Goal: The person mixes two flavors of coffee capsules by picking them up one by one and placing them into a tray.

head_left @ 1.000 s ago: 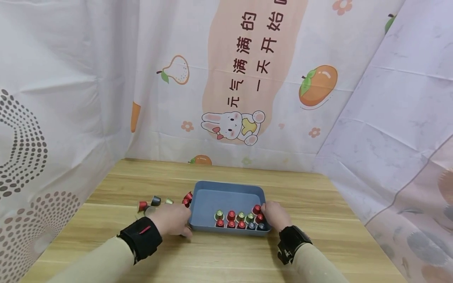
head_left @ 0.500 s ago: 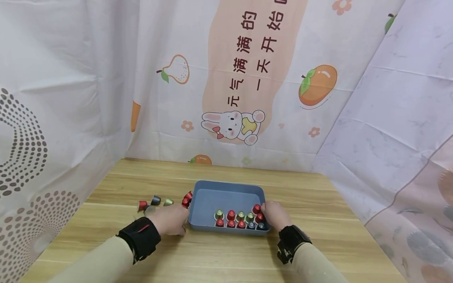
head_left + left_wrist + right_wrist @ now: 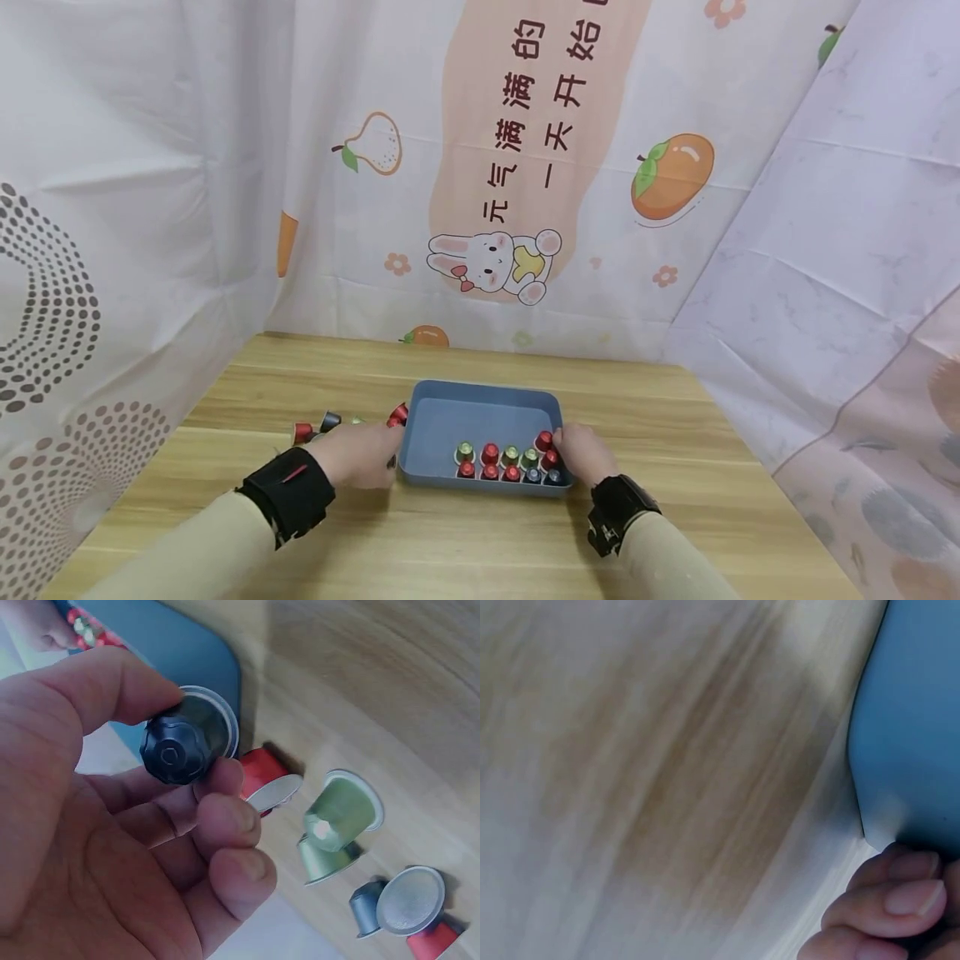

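My left hand [image 3: 358,455] is just left of the blue tray [image 3: 480,398], thumb and fingertips pinching a black coffee capsule [image 3: 176,746]. In the left wrist view the capsule's ridged dark end faces the camera, its silver rim behind. My right hand [image 3: 587,454] grips the tray's right wall; in the right wrist view its curled fingers [image 3: 885,907] are at the tray's edge. Inside the tray, red, green and dark capsules [image 3: 511,473] stand in rows along the front and right side. Loose red [image 3: 262,776], green [image 3: 341,814] and dark blue [image 3: 366,907] capsules lie on the table by my left hand.
A silver-lidded capsule [image 3: 411,900] and another red one [image 3: 302,432] lie farther left on the wooden table [image 3: 480,550]. A printed curtain [image 3: 480,325] hangs behind the table, with more cloth along both sides.
My left hand has drawn slightly left and turned, bringing the dark capsule in its fingers into view beside the tray. My right hand stays on the tray's right side.
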### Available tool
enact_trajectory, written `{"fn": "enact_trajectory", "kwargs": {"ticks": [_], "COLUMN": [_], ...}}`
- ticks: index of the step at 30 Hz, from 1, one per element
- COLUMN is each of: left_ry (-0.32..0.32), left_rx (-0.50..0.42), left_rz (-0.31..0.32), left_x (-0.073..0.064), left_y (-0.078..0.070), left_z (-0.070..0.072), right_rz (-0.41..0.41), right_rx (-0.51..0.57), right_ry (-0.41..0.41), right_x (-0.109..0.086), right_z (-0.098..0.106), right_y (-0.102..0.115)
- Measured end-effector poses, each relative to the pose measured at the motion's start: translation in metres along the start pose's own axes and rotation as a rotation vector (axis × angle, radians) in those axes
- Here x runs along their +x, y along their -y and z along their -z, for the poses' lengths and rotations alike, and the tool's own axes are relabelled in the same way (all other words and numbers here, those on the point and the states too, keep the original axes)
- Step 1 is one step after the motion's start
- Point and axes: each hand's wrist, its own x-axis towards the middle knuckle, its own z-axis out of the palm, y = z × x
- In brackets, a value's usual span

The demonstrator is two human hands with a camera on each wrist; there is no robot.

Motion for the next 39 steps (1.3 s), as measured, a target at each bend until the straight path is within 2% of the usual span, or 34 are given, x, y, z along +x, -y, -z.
{"fn": "enact_trajectory", "kwargs": {"ticks": [5, 12, 16, 19, 24, 31, 39], "left_ry": [0.009, -0.05, -0.062, -0.07, -0.097, -0.14, -0.114], "left_rx": [-0.033, 0.021, 0.041, 0.034, 0.027, 0.001, -0.081], "left_rz": [-0.005, -0.101, -0.155, -0.203, -0.248, -0.27, -0.274], "left_x": [0.001, 0.009, 0.017, 0.023, 0.03, 0.037, 0.044], "left_y": [-0.001, -0.01, -0.017, -0.021, -0.027, -0.03, -0.033], "left_z": [0.01, 0.021, 0.023, 0.022, 0.02, 0.011, 0.0], "right_rz": [-0.005, 0.004, 0.018, 0.023, 0.036, 0.023, 0.034], "right_rx": [-0.004, -0.005, -0.003, 0.001, -0.001, -0.003, -0.011], "right_ry": [0.009, 0.011, 0.007, 0.007, 0.01, 0.005, -0.008], "right_x": [0.001, 0.0, -0.001, -0.001, 0.001, 0.002, 0.0], "right_z": [-0.001, -0.002, -0.002, -0.002, -0.001, 0.005, 0.004], "right_y": [-0.001, -0.001, -0.001, -0.001, -0.001, 0.002, 0.002]}}
